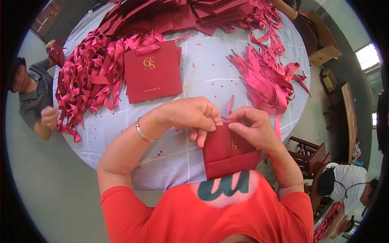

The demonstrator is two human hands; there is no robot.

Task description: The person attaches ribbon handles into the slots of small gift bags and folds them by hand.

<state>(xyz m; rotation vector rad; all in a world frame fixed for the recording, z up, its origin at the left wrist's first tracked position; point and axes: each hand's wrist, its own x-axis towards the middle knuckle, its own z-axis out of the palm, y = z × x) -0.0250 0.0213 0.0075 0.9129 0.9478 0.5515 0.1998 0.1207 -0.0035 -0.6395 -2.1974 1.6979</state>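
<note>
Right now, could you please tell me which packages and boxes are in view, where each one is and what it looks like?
Small dark red paper bag: flat, gold emblem, pinched at its top edge by left hand and right hand.
Larger dark red paper bag: flat on the table, gold emblem, ribbon handle.
Stack of flat red bags: table's far side.
Brown cardboard boxes: floor, right of the table.

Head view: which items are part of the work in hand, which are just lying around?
In hand:
small red paper bag
pink ribbon end
left hand
right hand

Lying about:
finished red bag
loose ribbon pile
flat bag stack
cardboard boxes
</note>
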